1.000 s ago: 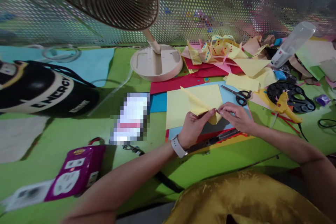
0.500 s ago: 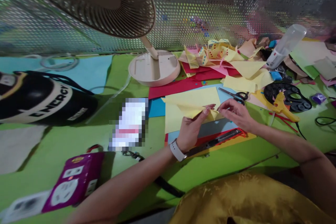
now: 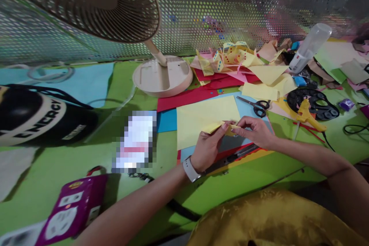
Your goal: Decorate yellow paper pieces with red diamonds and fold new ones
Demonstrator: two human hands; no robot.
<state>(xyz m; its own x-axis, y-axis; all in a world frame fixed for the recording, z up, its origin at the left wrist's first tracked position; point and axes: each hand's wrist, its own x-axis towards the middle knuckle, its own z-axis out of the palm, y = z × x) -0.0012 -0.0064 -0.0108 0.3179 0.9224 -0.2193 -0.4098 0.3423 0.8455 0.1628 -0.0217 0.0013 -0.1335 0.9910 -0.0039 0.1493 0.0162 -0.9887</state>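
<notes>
My left hand (image 3: 208,147), with a pale watch on its wrist, pinches a folded piece of yellow paper (image 3: 215,126). My right hand (image 3: 255,130) has its thumb and fingers closed on the right end of the same piece. Beneath and behind the hands lies a flat yellow sheet (image 3: 196,117) on light blue, red and orange paper. A red-edged cutter (image 3: 240,153) lies just below the hands, partly hidden by my left wrist. Black scissors (image 3: 256,105) rest behind my right hand, touching neither hand.
A fan (image 3: 163,77) stands behind, with a phone (image 3: 135,138), black bottle (image 3: 43,117) and purple packet (image 3: 73,203) at left. At right are paper scraps (image 3: 239,59), a clear bottle (image 3: 311,48), a black palette (image 3: 330,109) and a yellow glue gun (image 3: 311,119).
The held yellow paper now looks narrower and more folded, showing more of the flat sheet behind. My right hand's fingers have closed on its end. The view has shifted slightly.
</notes>
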